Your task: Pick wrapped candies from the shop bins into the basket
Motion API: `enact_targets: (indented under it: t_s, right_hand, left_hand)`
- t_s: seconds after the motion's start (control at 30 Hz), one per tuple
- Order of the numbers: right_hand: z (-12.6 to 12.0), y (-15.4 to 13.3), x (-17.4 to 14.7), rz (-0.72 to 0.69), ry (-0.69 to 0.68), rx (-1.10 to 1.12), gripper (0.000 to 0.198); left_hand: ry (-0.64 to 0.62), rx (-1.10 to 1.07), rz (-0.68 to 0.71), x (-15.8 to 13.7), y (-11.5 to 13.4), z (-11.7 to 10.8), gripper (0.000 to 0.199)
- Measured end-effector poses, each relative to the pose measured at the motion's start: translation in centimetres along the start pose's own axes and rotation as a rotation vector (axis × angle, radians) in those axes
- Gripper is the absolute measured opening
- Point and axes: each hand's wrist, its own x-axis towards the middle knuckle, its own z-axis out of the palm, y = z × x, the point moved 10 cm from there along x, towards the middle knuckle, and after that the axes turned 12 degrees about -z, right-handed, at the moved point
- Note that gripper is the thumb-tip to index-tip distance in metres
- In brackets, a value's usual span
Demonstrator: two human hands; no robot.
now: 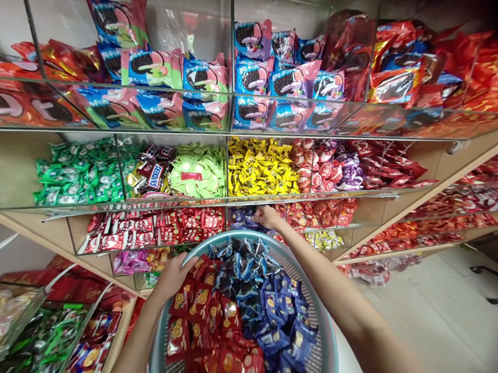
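Observation:
My left hand (180, 274) is closed on the left rim of a blue-grey plastic basket (235, 233), its fingers partly hidden. Inside the basket, red candy packets (199, 302) with orange pictures fill the left side. Dark packets with light-blue edges (246, 271) lie at the back, and blue packets (278, 320) at the right. My right hand (268, 217) reaches past the far rim into a lower shelf compartment of dark-blue wrapped candies (241, 217). Its fingers are curled at these candies; whatever is between them is too small to make out.
Glass-fronted shelves rise ahead: Oreo packs (253, 76) on top, then green (82, 177) and yellow candies (262, 166). Red-and-white packets (123, 231) sit left of my right hand, red ones (310, 214) right. A bin of green packets (39, 345) stands at lower left; tiled floor (429, 310) at right.

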Motion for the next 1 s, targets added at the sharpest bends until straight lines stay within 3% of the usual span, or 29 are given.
enact_targets:
  t_s: [0.13, 0.27, 0.37, 0.5, 0.77, 1.0]
  right_hand:
    - [-3.6, -1.2, -4.2, -0.103, 0.162, 0.086, 0.016]
    - [-6.2, -3.3, -11.4, -0.269, 0.278, 0.272, 0.023]
    - [-4.5, -4.4, -16.7, -0.330, 0.168, 0.499, 0.025]
    - [0.1, -3.9, -21.6, -0.205, -0.002, 0.521, 0.028]
    - [3.0, -2.8, -24.2, -0.060, 0.067, 0.430, 0.024]
    - [3.0, -2.7, -24.7, -0.052, 0.099, 0.375, 0.023]
  left_hand:
    - [0.001, 0.009, 0.003, 0.2, -0.2, 0.1, 0.039]
    - [-0.006, 0.010, 0.003, 0.4, -0.3, 0.1, 0.037]
    - [-0.014, 0.010, 0.009, 0.4, -0.2, 0.1, 0.036]
    - [-0.015, 0.010, 0.011, 0.5, -0.2, 0.0, 0.033]
    - [-0.015, 0.030, 0.010, 0.5, -0.3, 0.0, 0.032]
    - [-0.005, 0.037, 0.023, 0.5, -0.3, 0.0, 0.034]
